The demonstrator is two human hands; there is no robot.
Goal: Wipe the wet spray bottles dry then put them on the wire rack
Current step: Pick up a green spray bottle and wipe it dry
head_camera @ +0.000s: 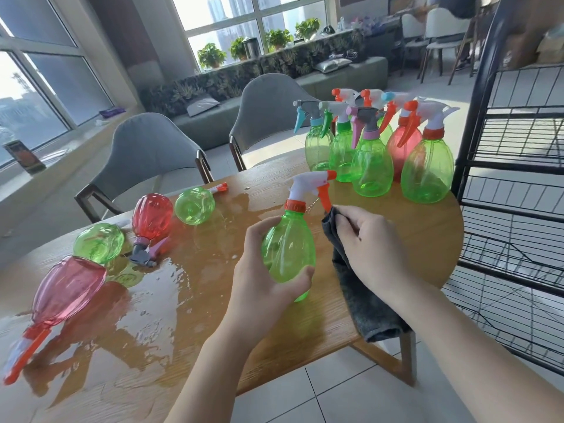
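Observation:
My left hand [262,279] grips a green spray bottle [290,245] with a white head and orange trigger, held upright above the wooden table [213,331]. My right hand [372,245] holds a dark grey cloth [363,303] just right of the bottle, the cloth's top corner touching the orange trigger. Several bottles lie on their sides in a water puddle [158,288] at the left: a pink one [67,288], a green one [99,242], a red one [152,218] and a green one [195,206]. The black wire rack [518,166] stands at the right.
Several upright green and red spray bottles [372,160] are grouped at the table's far right corner beside the rack. Two grey chairs [152,154] stand behind the table. Tiled floor lies below the table's near edge.

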